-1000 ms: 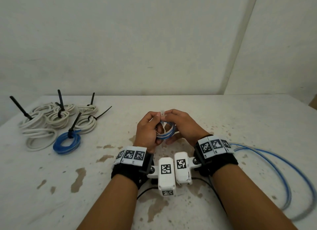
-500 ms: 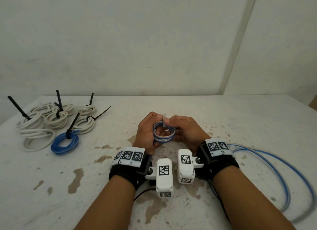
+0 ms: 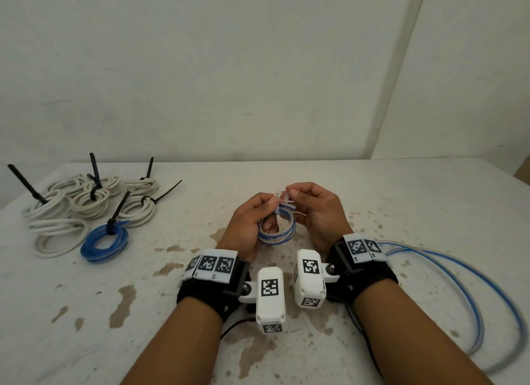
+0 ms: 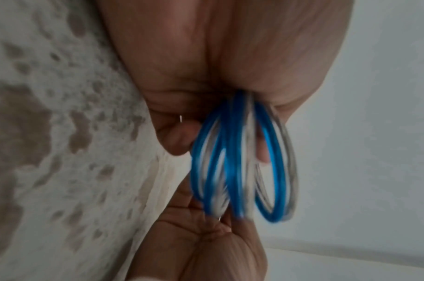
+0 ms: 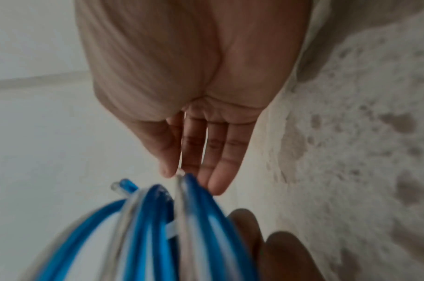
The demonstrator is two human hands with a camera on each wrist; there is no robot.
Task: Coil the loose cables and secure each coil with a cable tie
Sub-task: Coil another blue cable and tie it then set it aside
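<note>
Tying: blue coil, frame centre
Left hand: grips coil
Right hand: pinches white tie
Next: likely thread, cinch

Stained white bench bearing tied white cable coils and a tied blue coil at left, loose blue cable at right.

You face a white counter blotched with brown stains, pushed up against plain off-white walls. A corner seam slants down on your right; the light is soft and even.
</note>
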